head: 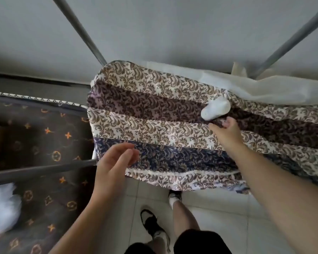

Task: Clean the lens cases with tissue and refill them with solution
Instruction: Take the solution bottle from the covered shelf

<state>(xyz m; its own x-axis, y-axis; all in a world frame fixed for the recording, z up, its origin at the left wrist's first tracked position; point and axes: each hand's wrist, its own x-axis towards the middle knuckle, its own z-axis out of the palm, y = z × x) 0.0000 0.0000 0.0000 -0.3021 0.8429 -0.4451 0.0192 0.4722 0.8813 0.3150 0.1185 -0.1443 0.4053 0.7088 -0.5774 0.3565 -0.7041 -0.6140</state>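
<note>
A white bottle [215,109] lies on its side on the patterned bedsheet [154,110], right of the middle. My right hand [227,130] reaches over the sheet, its fingertips just below the bottle and not gripping it. My left hand [114,162] hovers over the near left corner of the sheet, fingers loosely curled around nothing. No lens case or tissue shows in this view.
Grey metal frame poles [81,30] rise at the back left and right, and another bar [40,171] crosses at the left. A brown monogram-patterned cover [35,143] lies left with a white plastic bag [2,208] on it. White netting [264,88] is bunched at the back right. My legs stand on the tiled floor [218,217].
</note>
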